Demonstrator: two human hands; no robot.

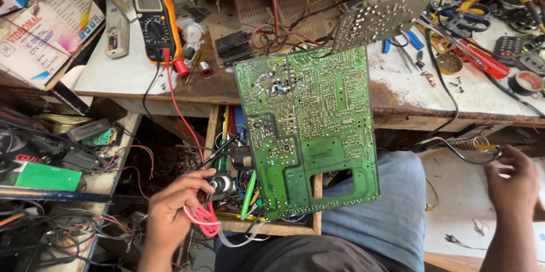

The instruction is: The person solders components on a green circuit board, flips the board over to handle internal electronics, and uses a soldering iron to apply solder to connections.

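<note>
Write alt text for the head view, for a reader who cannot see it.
A large green circuit board leans solder-side up from a cluttered workbench onto the person's lap. The left hand holds a red wire loop beside its lower edge, and the right hand is at a coiled soldering-iron stand. A yellow multimeter sits behind.

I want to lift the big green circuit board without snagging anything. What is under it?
Under the green circuit board lie the wooden bench edge, an open drawer of wires, and a blue-clad knee. Its component side and attached wiring are covered.

Glossy green circuit board [309,130] (solder-speckled) over a worn, scuffed wooden bench [409,99]; coiled metal stand [468,146].
</note>
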